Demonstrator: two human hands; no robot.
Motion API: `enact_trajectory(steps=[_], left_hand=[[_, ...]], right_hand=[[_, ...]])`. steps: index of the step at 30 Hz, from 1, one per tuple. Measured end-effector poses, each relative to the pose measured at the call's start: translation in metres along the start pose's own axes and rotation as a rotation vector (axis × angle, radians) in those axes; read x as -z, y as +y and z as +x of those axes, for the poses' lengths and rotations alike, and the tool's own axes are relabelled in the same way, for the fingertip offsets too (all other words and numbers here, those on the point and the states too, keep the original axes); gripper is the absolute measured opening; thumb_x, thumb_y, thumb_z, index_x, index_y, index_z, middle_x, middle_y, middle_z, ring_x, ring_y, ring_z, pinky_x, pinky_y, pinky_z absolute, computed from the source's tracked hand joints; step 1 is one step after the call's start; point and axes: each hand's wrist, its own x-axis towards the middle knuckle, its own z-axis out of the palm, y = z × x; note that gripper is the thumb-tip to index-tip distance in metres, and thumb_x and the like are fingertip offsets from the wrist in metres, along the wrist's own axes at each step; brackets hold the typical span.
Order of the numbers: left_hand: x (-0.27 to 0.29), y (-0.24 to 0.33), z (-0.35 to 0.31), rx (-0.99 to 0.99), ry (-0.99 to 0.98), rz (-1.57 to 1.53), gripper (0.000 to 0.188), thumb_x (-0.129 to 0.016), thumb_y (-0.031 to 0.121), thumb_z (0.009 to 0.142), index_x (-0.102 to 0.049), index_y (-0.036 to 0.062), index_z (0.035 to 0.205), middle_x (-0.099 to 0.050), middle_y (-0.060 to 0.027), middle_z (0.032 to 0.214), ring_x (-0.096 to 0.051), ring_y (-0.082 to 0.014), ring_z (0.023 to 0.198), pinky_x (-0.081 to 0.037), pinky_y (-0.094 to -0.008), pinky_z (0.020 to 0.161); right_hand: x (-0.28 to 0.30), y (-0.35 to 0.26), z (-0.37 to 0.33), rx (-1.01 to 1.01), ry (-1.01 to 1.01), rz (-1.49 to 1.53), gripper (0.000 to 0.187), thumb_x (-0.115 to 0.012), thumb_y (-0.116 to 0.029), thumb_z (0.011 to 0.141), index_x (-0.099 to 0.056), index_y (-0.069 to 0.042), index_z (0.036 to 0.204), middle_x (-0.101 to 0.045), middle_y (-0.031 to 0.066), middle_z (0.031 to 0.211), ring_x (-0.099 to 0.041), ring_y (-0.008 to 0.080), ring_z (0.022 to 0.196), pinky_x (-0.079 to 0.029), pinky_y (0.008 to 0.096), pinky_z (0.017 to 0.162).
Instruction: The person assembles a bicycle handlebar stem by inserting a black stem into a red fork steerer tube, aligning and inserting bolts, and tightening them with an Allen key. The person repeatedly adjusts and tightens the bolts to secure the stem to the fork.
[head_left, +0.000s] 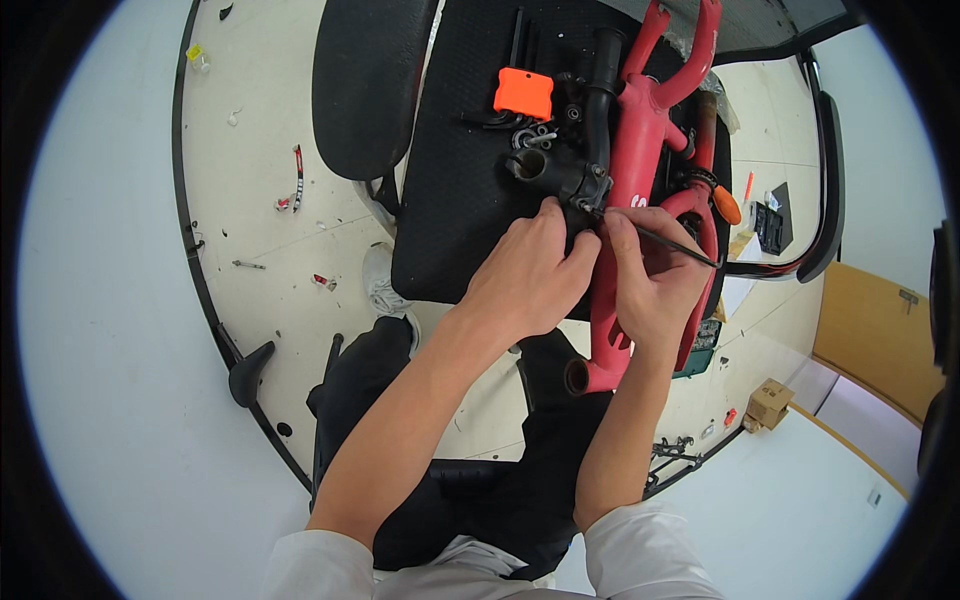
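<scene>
Over a black chair seat (437,225), my left hand (525,268) grips the near end of a black handlebar stem (553,172), thumb and fingers closed round it. A black handlebar (600,105) runs away from the stem's clamp. My right hand (655,280) pinches an L-shaped hex key (672,243). The key's tip meets the clamp beside my left fingers; whether it sits in a bolt is hidden. Just right of the stem lies a pinkish-red bicycle frame (637,140), passing beneath my right hand. A red fork (688,203) rests farther right.
An orange hex key holder (524,94) and small metal parts (535,136) lie on the seat behind the stem. A black armrest (365,85) rises at the left. Loose parts and a bicycle saddle (250,376) are on the floor. A cardboard box (770,403) stands at the right.
</scene>
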Motion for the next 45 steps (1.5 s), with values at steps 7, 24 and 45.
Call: enact_trajectory(steps=[7, 24, 45], left_hand=[[-0.001, -0.001, -0.001, -0.022, 0.018, 0.009, 0.043, -0.048, 0.026, 0.096, -0.051, -0.0167, 0.098, -0.064, -0.0339, 0.075, -0.067, -0.049, 0.078, -0.053, -0.0542, 0.073], [-0.002, -0.003, 0.0, -0.029, 0.027, 0.018, 0.042, -0.049, 0.026, 0.096, -0.052, -0.0165, 0.098, -0.064, -0.0337, 0.072, -0.066, -0.0493, 0.075, -0.053, -0.0539, 0.072], [-0.001, -0.001, 0.0, 0.002, 0.007, 0.026, 0.042, -0.049, 0.027, 0.096, -0.051, -0.0155, 0.096, -0.064, -0.0345, 0.074, -0.066, -0.0499, 0.077, -0.053, -0.0543, 0.073]], right_hand=[[-0.007, -0.005, 0.0, 0.031, 0.019, 0.115, 0.013, -0.074, 0.0, 0.087, -0.07, 0.007, 0.096, -0.07, 0.0078, 0.09, -0.064, 0.0103, 0.083, -0.052, 0.024, 0.079], [-0.001, 0.0, 0.001, 0.104, -0.004, 0.091, 0.01, -0.07, 0.006, 0.088, -0.069, 0.007, 0.098, -0.071, 0.011, 0.096, -0.065, 0.0134, 0.087, -0.051, 0.0248, 0.081], [0.009, 0.003, -0.004, -0.082, 0.014, -0.177, 0.014, -0.072, 0.001, 0.087, -0.069, 0.005, 0.1, -0.07, 0.0084, 0.094, -0.064, 0.013, 0.083, -0.051, 0.0253, 0.078]])
